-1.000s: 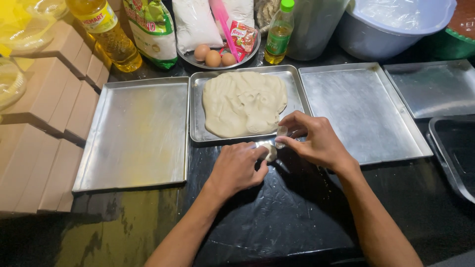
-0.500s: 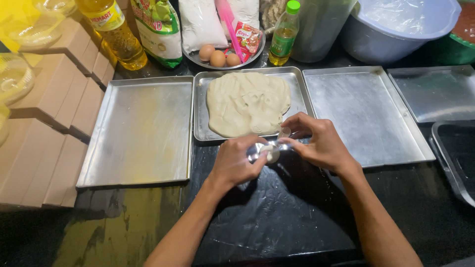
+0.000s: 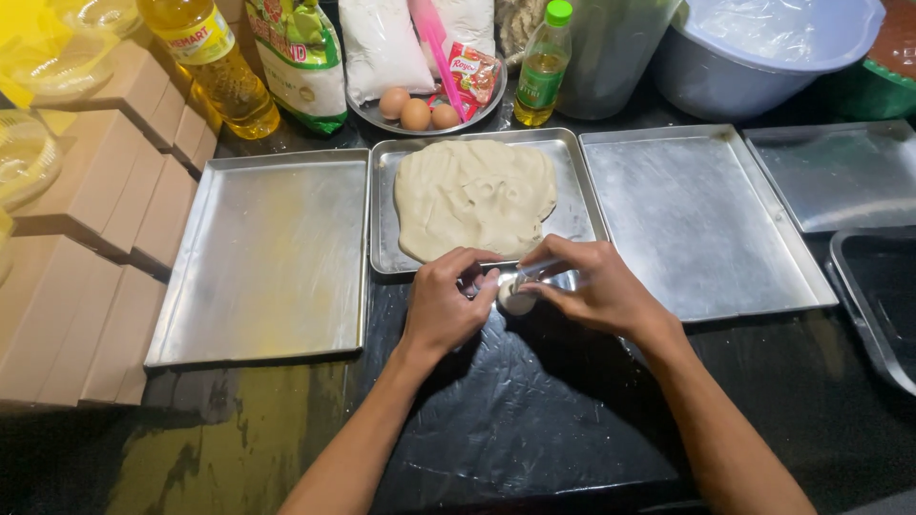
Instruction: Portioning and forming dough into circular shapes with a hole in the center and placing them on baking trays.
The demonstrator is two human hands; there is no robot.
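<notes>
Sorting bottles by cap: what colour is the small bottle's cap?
Bright green, on the small bottle behind the dough tray; seen in the head view.

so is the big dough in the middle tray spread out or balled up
Spread out: the dough lies as a flat, uneven sheet covering most of the middle tray.

Left hand [image 3: 447,307] and right hand [image 3: 593,288] meet, fingers curled (forearms converging).
</notes>
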